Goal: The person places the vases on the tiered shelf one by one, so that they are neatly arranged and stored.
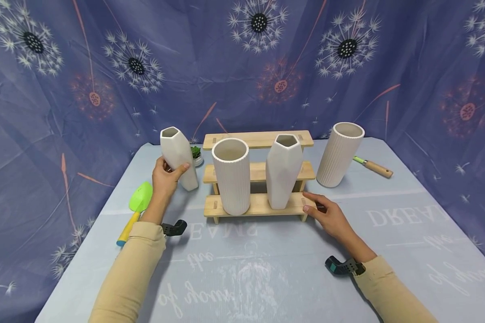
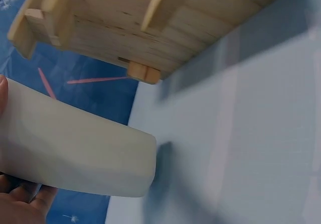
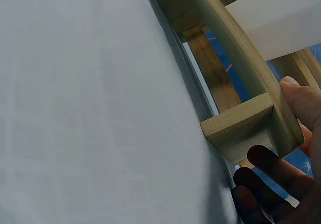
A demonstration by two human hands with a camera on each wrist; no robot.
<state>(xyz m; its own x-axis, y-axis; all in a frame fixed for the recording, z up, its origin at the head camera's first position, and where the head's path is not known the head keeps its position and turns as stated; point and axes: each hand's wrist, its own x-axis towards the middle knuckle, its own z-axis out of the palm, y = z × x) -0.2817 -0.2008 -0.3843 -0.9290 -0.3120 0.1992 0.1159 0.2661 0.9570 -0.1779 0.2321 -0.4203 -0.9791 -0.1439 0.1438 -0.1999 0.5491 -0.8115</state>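
White faceted ceramic vase [image 1: 178,157], tall with an angular mouth, is tilted on the pale blue tablecloth [image 1: 266,269] just left of the three-step pale wooden stand [image 1: 258,172]. Left hand [image 1: 166,178] grasps it low on the body, thumb across the front and fingers curled round the back. In the left wrist view only the vase's lower body [image 2: 75,148] and its base edge show; whether that base touches the cloth cannot be told.

Right hand [image 1: 329,215] is at the stand's right end on the lowest step. In the right wrist view the thumb [image 3: 303,101] presses the step's edge and the fingers [image 3: 273,176] reach under beside the leg: a loose grip on the stand [image 3: 241,123].

On the lowest step: a white ribbed cylindrical vase [image 1: 231,176] at left and a second white faceted vase [image 1: 283,170] at right, both upright.

On the cloth: another white ribbed cylinder vase [image 1: 340,154] right of the stand; a wooden-handled tool with a green neck [image 1: 372,167] beyond it; a green plastic trowel with a yellow handle [image 1: 135,208] left of the left hand; a small potted succulent [image 1: 196,154] behind the held vase.
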